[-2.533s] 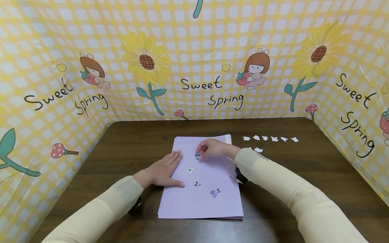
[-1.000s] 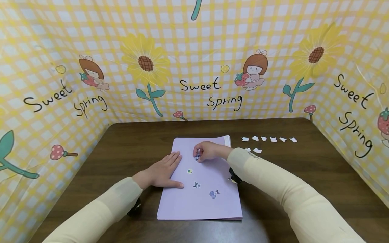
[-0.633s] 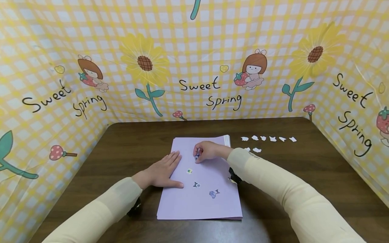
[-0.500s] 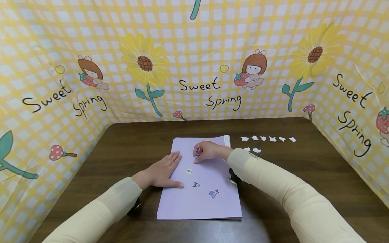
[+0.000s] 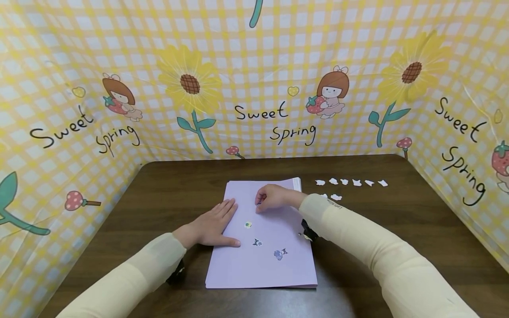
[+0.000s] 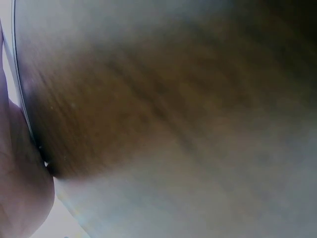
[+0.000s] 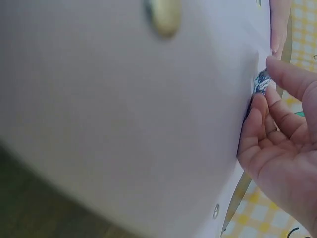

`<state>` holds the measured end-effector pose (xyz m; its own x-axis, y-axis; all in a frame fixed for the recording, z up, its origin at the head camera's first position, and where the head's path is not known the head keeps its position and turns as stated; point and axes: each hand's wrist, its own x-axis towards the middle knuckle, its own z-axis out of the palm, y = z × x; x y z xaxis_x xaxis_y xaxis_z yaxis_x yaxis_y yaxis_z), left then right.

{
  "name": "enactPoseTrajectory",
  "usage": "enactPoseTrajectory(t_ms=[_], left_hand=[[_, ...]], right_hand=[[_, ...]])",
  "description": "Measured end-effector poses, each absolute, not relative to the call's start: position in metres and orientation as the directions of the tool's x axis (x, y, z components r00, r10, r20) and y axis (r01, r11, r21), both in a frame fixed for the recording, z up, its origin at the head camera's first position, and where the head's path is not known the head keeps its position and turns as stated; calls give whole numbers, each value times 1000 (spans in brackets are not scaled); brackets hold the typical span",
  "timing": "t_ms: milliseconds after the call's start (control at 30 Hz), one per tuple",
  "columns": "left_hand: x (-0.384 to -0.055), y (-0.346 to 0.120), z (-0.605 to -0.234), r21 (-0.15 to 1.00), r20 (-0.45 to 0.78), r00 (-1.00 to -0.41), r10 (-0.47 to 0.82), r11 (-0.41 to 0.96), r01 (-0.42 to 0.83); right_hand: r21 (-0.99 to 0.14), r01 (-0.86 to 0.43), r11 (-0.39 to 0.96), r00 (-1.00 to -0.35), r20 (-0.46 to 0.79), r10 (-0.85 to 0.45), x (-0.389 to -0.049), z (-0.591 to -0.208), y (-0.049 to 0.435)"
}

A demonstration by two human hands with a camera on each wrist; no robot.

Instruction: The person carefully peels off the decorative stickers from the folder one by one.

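A lilac folder [image 5: 242, 269] lies on the dark wooden table. My left hand [image 5: 212, 224] rests flat across its left edge, fingers extended and thumb spread. Over the upper middle of the folder, my right hand [image 5: 273, 196] pinches a small blue-and-white cartoon sticker [image 7: 261, 83] between thumb and fingers. In the head view that sticker is mostly hidden by the fingers. Below it on the folder are a green-and-yellow sticker [image 5: 248, 225], a dark cartoon sticker [image 5: 257, 242] and a purple cartoon sticker [image 5: 280, 254]. The left wrist view is largely blurred.
Several white cut-out pieces [image 5: 356, 182] lie in rows on the table [image 5: 366, 221], right of the folder. A small metal stud [image 7: 216, 211] shows on the folder in the right wrist view. A yellow checked cloth [image 5: 254, 66] encloses the table's back and sides.
My right hand stays over the upper folder while its fingers shift around the sticker, which shows less now than 2.5 seconds ago. My left hand has kept its place.
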<state>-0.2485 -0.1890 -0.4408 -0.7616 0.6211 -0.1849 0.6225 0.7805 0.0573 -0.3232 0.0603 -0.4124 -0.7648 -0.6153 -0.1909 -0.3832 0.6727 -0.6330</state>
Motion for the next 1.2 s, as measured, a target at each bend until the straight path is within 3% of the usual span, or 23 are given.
enactPoseTrajectory(t_ms=[300,667,1200], left_hand=[[-253,-192,-451,50,-176,-774,608,791,610],[-253,-191,-451,40,-190,-780,596,799,600],[-249,-188,-440,39,-209,-769,604,791,610]], right_hand=[[-684,-354,638,-758,-189,-624,-325,-413,64],[-808,-253,532,-794,-141,-591,-323,-409,74],[-888,-159,430,-857,-92,-508,-317,-408,113]])
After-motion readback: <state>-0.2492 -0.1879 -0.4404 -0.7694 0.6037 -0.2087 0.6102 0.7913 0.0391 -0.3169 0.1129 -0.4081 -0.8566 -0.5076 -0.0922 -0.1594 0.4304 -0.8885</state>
